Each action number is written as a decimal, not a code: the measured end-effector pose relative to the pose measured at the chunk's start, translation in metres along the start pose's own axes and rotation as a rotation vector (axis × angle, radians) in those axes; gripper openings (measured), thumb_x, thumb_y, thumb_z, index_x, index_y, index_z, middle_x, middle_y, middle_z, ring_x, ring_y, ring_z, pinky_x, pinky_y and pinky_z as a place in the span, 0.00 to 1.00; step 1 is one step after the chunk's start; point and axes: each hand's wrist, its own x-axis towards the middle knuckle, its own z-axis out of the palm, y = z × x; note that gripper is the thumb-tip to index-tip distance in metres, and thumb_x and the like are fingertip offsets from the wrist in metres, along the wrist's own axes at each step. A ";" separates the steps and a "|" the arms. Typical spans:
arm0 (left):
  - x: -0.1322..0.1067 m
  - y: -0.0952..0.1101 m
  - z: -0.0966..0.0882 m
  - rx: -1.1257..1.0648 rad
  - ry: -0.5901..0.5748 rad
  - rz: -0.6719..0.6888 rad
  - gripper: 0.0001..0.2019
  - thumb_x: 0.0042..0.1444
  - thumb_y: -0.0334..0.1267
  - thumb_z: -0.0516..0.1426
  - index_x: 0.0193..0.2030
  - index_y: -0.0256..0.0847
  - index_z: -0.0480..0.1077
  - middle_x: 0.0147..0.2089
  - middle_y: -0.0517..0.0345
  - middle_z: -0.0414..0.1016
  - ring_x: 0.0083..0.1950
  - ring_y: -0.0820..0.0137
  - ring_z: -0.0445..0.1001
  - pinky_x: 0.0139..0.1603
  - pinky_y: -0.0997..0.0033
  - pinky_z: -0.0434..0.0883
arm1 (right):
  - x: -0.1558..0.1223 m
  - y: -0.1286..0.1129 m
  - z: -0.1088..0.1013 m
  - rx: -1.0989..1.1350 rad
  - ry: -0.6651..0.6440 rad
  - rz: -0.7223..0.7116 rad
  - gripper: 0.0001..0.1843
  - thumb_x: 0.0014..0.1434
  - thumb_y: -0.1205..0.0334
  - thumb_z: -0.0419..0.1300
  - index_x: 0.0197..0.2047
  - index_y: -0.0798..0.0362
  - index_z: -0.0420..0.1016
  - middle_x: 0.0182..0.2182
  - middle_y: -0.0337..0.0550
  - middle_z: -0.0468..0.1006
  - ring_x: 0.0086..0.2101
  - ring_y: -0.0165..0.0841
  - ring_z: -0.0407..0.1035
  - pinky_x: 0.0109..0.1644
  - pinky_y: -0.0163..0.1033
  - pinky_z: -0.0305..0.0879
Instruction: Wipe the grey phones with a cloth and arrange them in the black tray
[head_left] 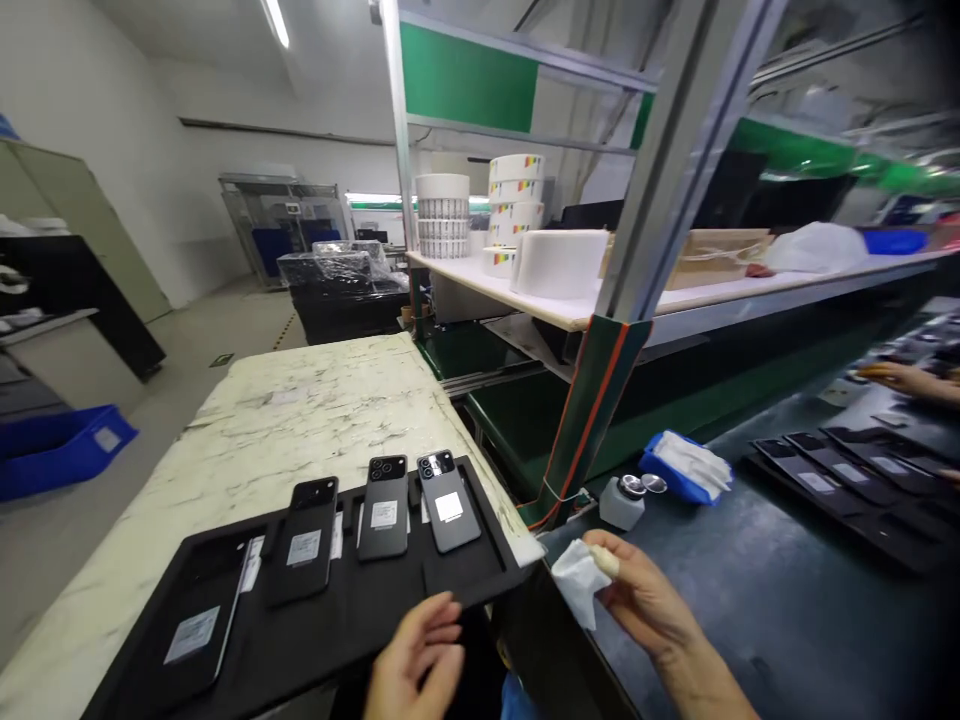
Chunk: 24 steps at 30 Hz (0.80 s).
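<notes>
My left hand point(416, 655) hovers at the near edge of a black tray point(457, 575), fingers loosely curled and holding nothing I can make out. The tray lies on a pale marbled table point(300, 410) and carries several dark phones, back side up, each with a white label; the rightmost grey phone point(448, 500) is closest to my hand. My right hand point(645, 600) pinches a small white cloth point(577, 580) above the dark bench, with a white wrap on one fingertip.
A small grey dispenser bottle point(622, 500) and a blue pack of white wipes point(686, 467) stand on the dark bench. More phones lie in a black tray point(855, 480) at right, near another person's hand point(907, 380). Label rolls point(517, 215) sit on the shelf. A slanted metal post point(600, 390) rises ahead.
</notes>
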 end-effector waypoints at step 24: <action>-0.009 0.017 0.032 0.136 -0.322 0.152 0.09 0.51 0.26 0.54 0.34 0.38 0.75 0.38 0.52 0.78 0.39 0.66 0.76 0.42 0.72 0.69 | -0.013 0.045 0.065 -0.485 -0.379 -0.047 0.22 0.50 0.46 0.71 0.42 0.54 0.80 0.33 0.43 0.75 0.34 0.35 0.67 0.38 0.38 0.64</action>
